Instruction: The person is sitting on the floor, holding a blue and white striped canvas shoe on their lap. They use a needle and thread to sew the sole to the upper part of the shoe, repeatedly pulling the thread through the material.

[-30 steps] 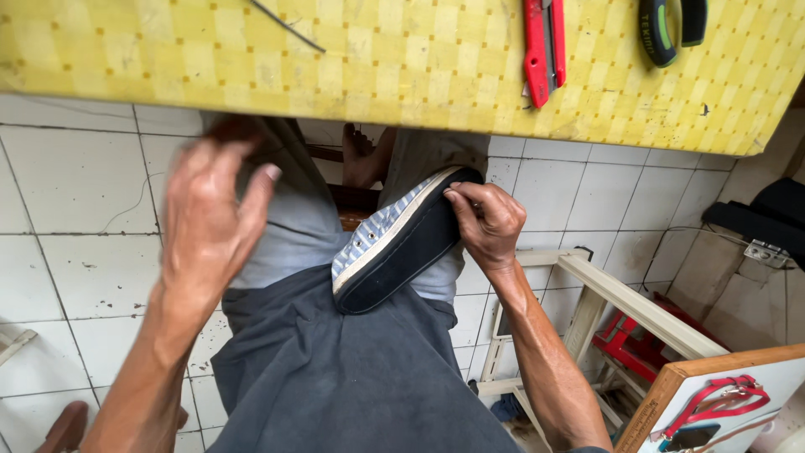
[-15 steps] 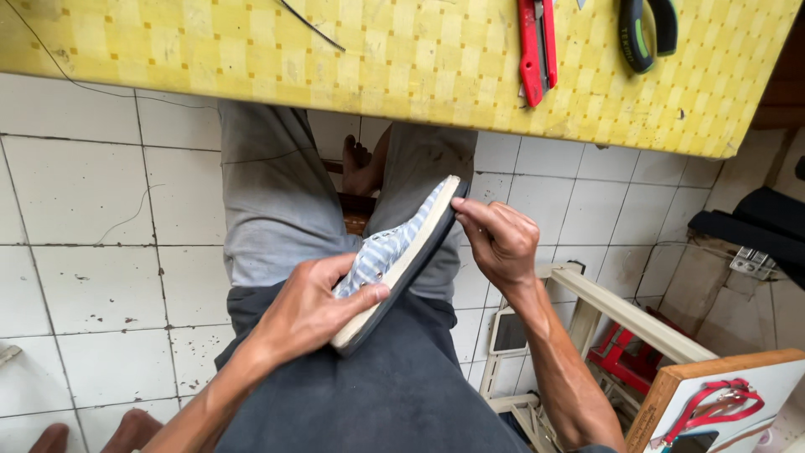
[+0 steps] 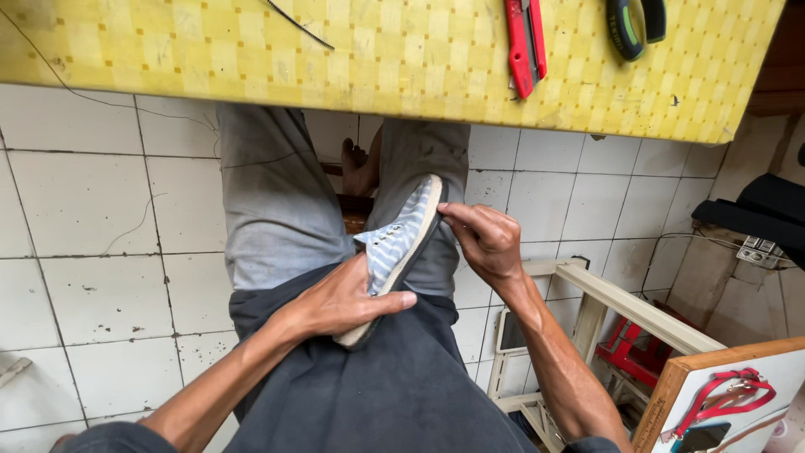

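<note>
A light blue striped shoe [image 3: 396, 243] with a pale sole lies tilted across my lap, toe pointing away from me. My left hand [image 3: 340, 298] wraps around its heel end, thumb over the upper. My right hand [image 3: 485, 239] pinches the sole's edge near the toe with its fingertips. Both hands hold the shoe over my grey shorts [image 3: 277, 210] and a dark apron [image 3: 394, 394].
A yellow checked tabletop [image 3: 251, 50] spans the top, bearing a red utility knife [image 3: 525, 42], a black and green tool [image 3: 634, 27] and a thin wire [image 3: 298, 23]. White tiled floor [image 3: 92, 226] lies below. A pale wooden frame [image 3: 629, 310] and a board with red-handled pliers [image 3: 721, 403] stand at right.
My left hand came down from above my knee and took hold of the shoe's heel end. The shoe turned, so its striped upper faces me instead of its sole.
</note>
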